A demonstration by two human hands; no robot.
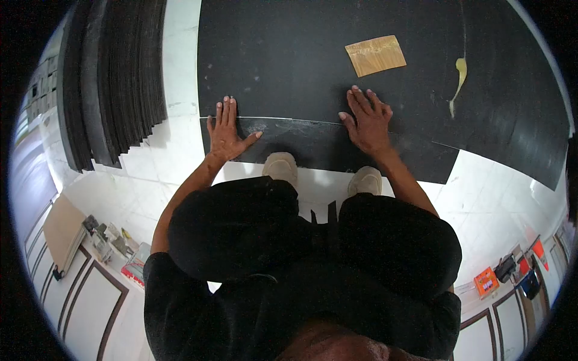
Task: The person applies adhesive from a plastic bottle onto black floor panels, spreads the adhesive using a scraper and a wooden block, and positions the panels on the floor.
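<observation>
A large black sheet (289,60) lies on the floor, and a narrower black strip (289,141) sits along its near edge with a thin pale seam between them. My left hand (224,133) rests across that seam near the left end, fingers stretched out and thumb apart. Also spread flat, my right hand (368,123) presses on the black material farther right, at the seam, holding nothing. Beyond its fingertips is a small wood-patterned rectangle (376,56). A yellowish teardrop-shaped thing (460,75) with a thin tail lies farther right; its kind is unclear.
My shoes (281,167) stand at the strip's near edge, on white floor tiles (180,72). A stack of dark sheets (114,78) occupies the left side. Assorted items and a red-edged box (133,271) are at lower left; an orange box (486,281) and tools lie at lower right.
</observation>
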